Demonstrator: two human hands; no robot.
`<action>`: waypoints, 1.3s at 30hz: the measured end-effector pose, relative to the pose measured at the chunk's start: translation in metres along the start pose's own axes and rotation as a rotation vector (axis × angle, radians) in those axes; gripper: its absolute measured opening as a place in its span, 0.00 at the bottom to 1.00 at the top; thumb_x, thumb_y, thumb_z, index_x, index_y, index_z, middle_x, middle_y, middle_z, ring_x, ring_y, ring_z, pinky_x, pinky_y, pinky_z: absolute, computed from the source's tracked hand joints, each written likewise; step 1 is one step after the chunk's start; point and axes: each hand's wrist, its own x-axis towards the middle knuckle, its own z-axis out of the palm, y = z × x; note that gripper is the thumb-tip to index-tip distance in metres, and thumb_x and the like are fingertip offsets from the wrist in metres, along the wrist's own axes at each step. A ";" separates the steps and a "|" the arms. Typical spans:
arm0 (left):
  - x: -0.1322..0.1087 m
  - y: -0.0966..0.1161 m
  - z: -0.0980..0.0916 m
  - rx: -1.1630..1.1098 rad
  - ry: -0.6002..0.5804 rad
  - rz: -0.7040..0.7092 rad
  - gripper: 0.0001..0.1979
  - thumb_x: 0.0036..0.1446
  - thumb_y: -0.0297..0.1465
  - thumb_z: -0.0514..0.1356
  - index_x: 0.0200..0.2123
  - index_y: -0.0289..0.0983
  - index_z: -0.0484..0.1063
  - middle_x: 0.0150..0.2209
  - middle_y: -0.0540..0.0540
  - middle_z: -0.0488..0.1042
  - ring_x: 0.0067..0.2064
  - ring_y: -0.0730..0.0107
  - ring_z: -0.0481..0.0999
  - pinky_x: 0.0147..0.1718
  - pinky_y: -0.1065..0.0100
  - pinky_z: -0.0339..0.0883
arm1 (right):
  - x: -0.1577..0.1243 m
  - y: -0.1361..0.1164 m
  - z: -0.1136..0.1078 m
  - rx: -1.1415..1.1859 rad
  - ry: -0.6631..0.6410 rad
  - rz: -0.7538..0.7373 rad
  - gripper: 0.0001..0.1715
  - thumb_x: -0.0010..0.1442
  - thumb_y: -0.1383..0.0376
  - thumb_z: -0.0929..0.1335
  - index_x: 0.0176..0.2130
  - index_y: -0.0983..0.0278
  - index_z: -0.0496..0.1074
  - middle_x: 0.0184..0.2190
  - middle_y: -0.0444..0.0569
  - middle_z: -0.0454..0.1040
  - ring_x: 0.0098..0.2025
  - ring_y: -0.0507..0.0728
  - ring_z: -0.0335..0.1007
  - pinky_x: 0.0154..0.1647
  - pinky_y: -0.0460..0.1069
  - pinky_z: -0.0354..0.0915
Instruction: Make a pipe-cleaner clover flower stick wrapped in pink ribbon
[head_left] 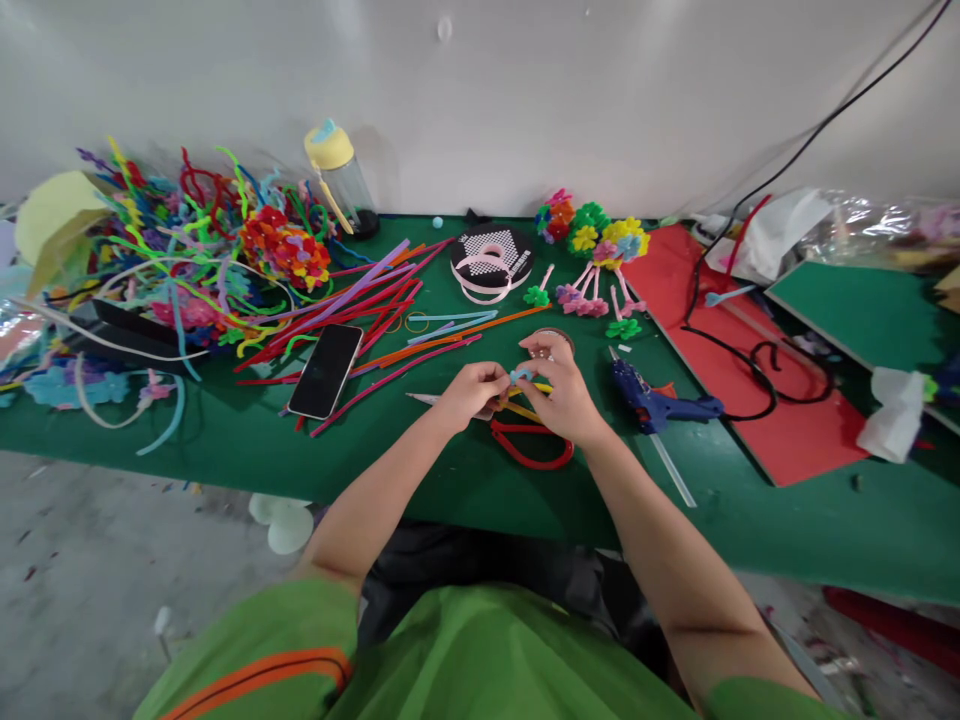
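Both hands meet over the middle of the green table, pinching a small light-blue fuzzy pipe cleaner piece. My left hand closes its fingertips on the piece's left side. From the other side, my right hand grips it between thumb and fingers. The piece's exact shape is partly hidden by the fingers. Beneath the hands lie scissors with red handles, their blades pointing left and partly covered. Yellow pipe cleaner lengths show between the hands. Behind my right hand is a small round object, mostly hidden.
A blue glue gun lies to the right near a red board. At left are a phone, loose pipe cleaners and a colourful heap. A ribbon spool, pipe cleaner flowers and a bottle stand behind.
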 end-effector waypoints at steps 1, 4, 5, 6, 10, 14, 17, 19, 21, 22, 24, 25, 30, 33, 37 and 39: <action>0.000 0.001 0.000 -0.030 -0.023 -0.029 0.10 0.51 0.31 0.56 0.21 0.34 0.60 0.19 0.52 0.65 0.19 0.82 0.65 0.18 0.78 0.56 | 0.000 0.000 0.000 -0.001 -0.015 -0.003 0.05 0.54 0.69 0.64 0.30 0.60 0.68 0.47 0.51 0.60 0.50 0.60 0.58 0.51 0.60 0.61; -0.001 0.001 0.000 -0.059 -0.067 -0.067 0.10 0.51 0.31 0.56 0.22 0.34 0.59 0.20 0.52 0.64 0.20 0.81 0.65 0.19 0.78 0.56 | 0.000 0.000 0.001 0.004 -0.030 0.001 0.05 0.54 0.70 0.64 0.31 0.60 0.67 0.47 0.52 0.60 0.50 0.61 0.58 0.51 0.61 0.60; -0.001 0.001 0.000 -0.044 -0.063 -0.050 0.10 0.51 0.31 0.55 0.22 0.35 0.59 0.20 0.52 0.64 0.20 0.81 0.64 0.19 0.77 0.55 | 0.001 0.001 0.001 0.005 -0.023 0.010 0.05 0.54 0.70 0.63 0.30 0.60 0.67 0.47 0.52 0.60 0.50 0.61 0.58 0.51 0.61 0.60; 0.000 -0.001 0.000 -0.014 -0.047 -0.009 0.09 0.52 0.31 0.55 0.22 0.35 0.59 0.20 0.52 0.63 0.20 0.81 0.64 0.19 0.77 0.55 | 0.001 0.002 0.001 0.008 -0.013 0.024 0.05 0.54 0.70 0.64 0.30 0.60 0.67 0.46 0.52 0.61 0.49 0.61 0.58 0.50 0.61 0.61; 0.000 -0.005 -0.001 0.284 0.124 0.328 0.08 0.54 0.31 0.53 0.23 0.36 0.60 0.21 0.52 0.63 0.24 0.78 0.64 0.25 0.73 0.58 | 0.001 0.005 0.004 0.039 0.040 0.136 0.02 0.54 0.64 0.66 0.30 0.60 0.69 0.45 0.53 0.63 0.46 0.60 0.61 0.40 0.57 0.66; -0.002 -0.007 0.000 0.655 0.318 0.716 0.07 0.55 0.27 0.51 0.25 0.36 0.60 0.25 0.49 0.63 0.30 0.74 0.64 0.30 0.71 0.59 | 0.000 0.009 0.007 0.121 0.073 0.255 0.10 0.54 0.58 0.65 0.28 0.62 0.70 0.44 0.53 0.64 0.46 0.60 0.62 0.38 0.56 0.67; -0.003 -0.010 0.001 0.849 0.337 0.855 0.07 0.56 0.25 0.49 0.26 0.37 0.60 0.28 0.47 0.63 0.32 0.72 0.64 0.31 0.70 0.59 | -0.001 0.010 0.008 0.213 0.045 0.343 0.13 0.53 0.55 0.66 0.26 0.62 0.70 0.44 0.52 0.65 0.46 0.60 0.64 0.41 0.56 0.66; -0.002 -0.012 0.001 0.957 0.330 0.886 0.07 0.57 0.25 0.47 0.28 0.36 0.61 0.29 0.46 0.64 0.33 0.71 0.65 0.32 0.70 0.60 | -0.001 0.010 0.008 0.275 0.023 0.402 0.14 0.51 0.55 0.67 0.25 0.63 0.70 0.44 0.52 0.65 0.44 0.59 0.65 0.41 0.56 0.67; -0.002 -0.014 0.000 1.073 0.341 0.927 0.08 0.58 0.25 0.46 0.28 0.36 0.62 0.29 0.46 0.65 0.33 0.70 0.65 0.32 0.69 0.60 | -0.001 0.009 0.009 0.330 0.017 0.445 0.13 0.50 0.56 0.68 0.26 0.63 0.71 0.45 0.53 0.65 0.43 0.58 0.67 0.41 0.55 0.67; -0.001 -0.014 0.000 1.135 0.352 0.955 0.09 0.58 0.25 0.46 0.28 0.36 0.62 0.29 0.45 0.65 0.33 0.69 0.65 0.32 0.69 0.59 | -0.001 0.009 0.009 0.350 0.016 0.456 0.12 0.50 0.56 0.68 0.26 0.63 0.71 0.45 0.53 0.65 0.43 0.58 0.67 0.40 0.55 0.67; -0.001 -0.015 -0.001 1.248 0.376 1.004 0.10 0.59 0.25 0.46 0.27 0.35 0.63 0.28 0.45 0.66 0.32 0.69 0.65 0.31 0.68 0.58 | -0.001 0.010 0.009 0.364 0.014 0.456 0.10 0.50 0.58 0.68 0.27 0.63 0.71 0.45 0.53 0.65 0.46 0.59 0.66 0.42 0.55 0.66; 0.000 -0.015 -0.001 1.290 0.387 1.020 0.10 0.59 0.25 0.46 0.27 0.35 0.63 0.28 0.45 0.66 0.32 0.69 0.65 0.30 0.68 0.58 | -0.001 0.010 0.010 0.357 0.012 0.448 0.09 0.50 0.59 0.67 0.27 0.63 0.72 0.45 0.53 0.65 0.47 0.60 0.65 0.43 0.56 0.66; 0.000 -0.016 -0.001 1.368 0.417 1.041 0.10 0.59 0.26 0.47 0.27 0.34 0.65 0.27 0.45 0.67 0.31 0.68 0.67 0.29 0.67 0.59 | -0.002 0.014 0.011 0.312 0.011 0.406 0.05 0.50 0.64 0.66 0.27 0.63 0.71 0.44 0.53 0.64 0.48 0.60 0.64 0.45 0.57 0.64; 0.000 -0.017 0.000 1.309 0.418 1.029 0.10 0.59 0.26 0.47 0.28 0.34 0.65 0.27 0.45 0.68 0.31 0.69 0.67 0.29 0.68 0.60 | -0.002 0.013 0.010 0.267 0.020 0.373 0.04 0.50 0.64 0.66 0.28 0.63 0.70 0.44 0.54 0.65 0.49 0.61 0.63 0.46 0.57 0.64; 0.000 -0.018 0.000 1.093 0.389 0.974 0.08 0.57 0.25 0.49 0.28 0.34 0.65 0.28 0.46 0.68 0.31 0.71 0.68 0.30 0.70 0.61 | -0.001 0.010 0.008 0.169 0.037 0.314 0.04 0.50 0.65 0.66 0.28 0.63 0.70 0.44 0.55 0.65 0.50 0.62 0.62 0.46 0.58 0.63; 0.000 -0.016 0.000 0.949 0.365 0.922 0.07 0.56 0.25 0.50 0.27 0.35 0.64 0.28 0.47 0.67 0.31 0.72 0.67 0.29 0.71 0.61 | -0.001 0.008 0.007 0.138 0.053 0.271 0.03 0.51 0.66 0.66 0.28 0.63 0.70 0.44 0.54 0.65 0.49 0.62 0.62 0.48 0.59 0.62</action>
